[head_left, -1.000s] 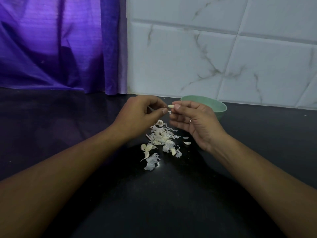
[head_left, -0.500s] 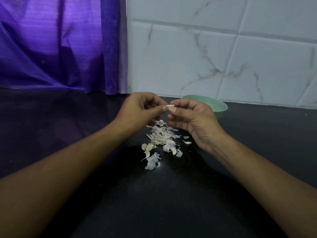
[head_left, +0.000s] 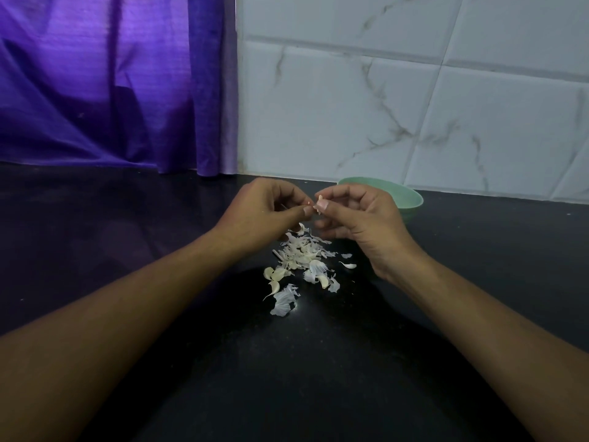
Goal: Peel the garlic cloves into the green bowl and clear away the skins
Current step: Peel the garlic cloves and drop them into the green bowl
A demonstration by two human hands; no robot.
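My left hand (head_left: 266, 210) and my right hand (head_left: 360, 218) meet fingertip to fingertip above the dark counter. Between them they pinch a small pale garlic clove (head_left: 318, 199), mostly hidden by the fingers. Both hands have curled fingers. Directly below them lies a heap of white garlic skins (head_left: 301, 260), with a few pale cloves or pieces among it. The green bowl (head_left: 411, 199) stands behind my right hand near the wall; its inside is not visible.
The black counter (head_left: 159, 234) stretches left and toward me. A white marble-patterned tiled wall (head_left: 414, 106) rises behind the bowl. A purple curtain (head_left: 111, 84) hangs at the back left, reaching the counter.
The clove, clearly visible between the fingertips earlier, is now mostly covered by my fingers. Both hands have shifted slightly while working it. The skin heap and bowl have not moved.
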